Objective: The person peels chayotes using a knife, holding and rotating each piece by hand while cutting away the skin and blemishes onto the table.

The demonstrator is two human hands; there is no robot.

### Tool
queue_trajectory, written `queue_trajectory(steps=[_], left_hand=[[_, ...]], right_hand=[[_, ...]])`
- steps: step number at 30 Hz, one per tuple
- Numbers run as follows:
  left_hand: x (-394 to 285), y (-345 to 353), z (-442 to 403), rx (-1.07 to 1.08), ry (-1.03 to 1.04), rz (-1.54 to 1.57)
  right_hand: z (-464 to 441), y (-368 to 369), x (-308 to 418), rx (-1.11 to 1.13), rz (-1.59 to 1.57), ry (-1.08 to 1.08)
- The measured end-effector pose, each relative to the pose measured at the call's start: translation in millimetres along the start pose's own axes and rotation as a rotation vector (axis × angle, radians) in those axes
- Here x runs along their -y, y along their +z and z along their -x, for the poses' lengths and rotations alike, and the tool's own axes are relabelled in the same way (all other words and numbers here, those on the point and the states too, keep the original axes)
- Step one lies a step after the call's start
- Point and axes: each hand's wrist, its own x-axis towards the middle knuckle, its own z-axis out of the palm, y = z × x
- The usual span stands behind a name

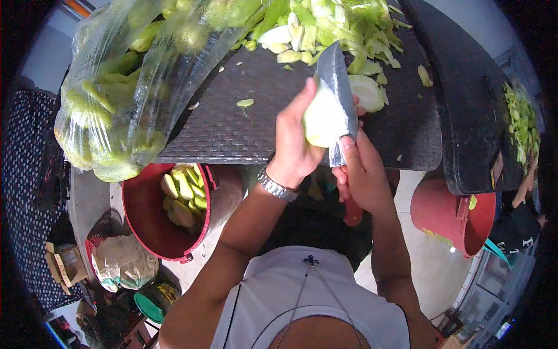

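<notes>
My left hand (pixel 292 135), with a metal watch (pixel 276 185) on its wrist, cups a peeled pale green chayote (pixel 321 121) above the table edge. In my right hand (pixel 368 171) is a knife (pixel 336 70) with a red handle. Its wide blade points away from me and lies against the chayote's right side, covering part of it. Just beyond my right fingers rests another pale, peeled chayote piece (pixel 368 93). A heap of green peelings (pixel 343 26) lies farther back on the dark woven table (pixel 244 136).
A clear plastic bag of chayotes (pixel 110 122) hangs over the table's left edge. Below it, a red bucket (pixel 136 224) holds chayote pieces (pixel 186 192). A second red bucket (pixel 433 209) stands at right, near a dark chair or table (pixel 474 128) with more peelings (pixel 520 122) beyond.
</notes>
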Motion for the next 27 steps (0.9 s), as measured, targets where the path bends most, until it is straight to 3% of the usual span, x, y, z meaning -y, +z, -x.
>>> queue_trajectory(steps=[5,8,12,14,17,19,20,25,27], left_hand=[[11,-3,-3,0.011,0.083,0.131],[11,-7,-5,-0.029,0.045,0.223],[9,-1,-3,0.069,0.088,0.477],[11,2,-4,-0.035,0.138,0.412],[0,7,-5,-0.077,0.189,0.462],[-8,-8,-9,0.24,0.132,0.575],[-7,-12,-10,0.196,0.139,0.513],[-6,-2,-10,0.065,0.238,0.343],[-5,-6,-11,0.105,0.229,0.369]], right_hand=[[0,-15,16,0.162,-0.342,0.178],[2,2,6,-0.032,-0.059,0.008],[5,4,12,0.016,-0.342,0.006],[-1,1,8,0.032,-0.573,-0.035],[0,4,11,-0.138,-0.351,-0.059],[3,-2,6,-0.221,0.128,-0.253],[6,-5,7,-0.209,0.32,-0.371],[12,-3,4,-0.124,0.662,-0.266],[9,-3,-1,-0.147,0.774,-0.296]])
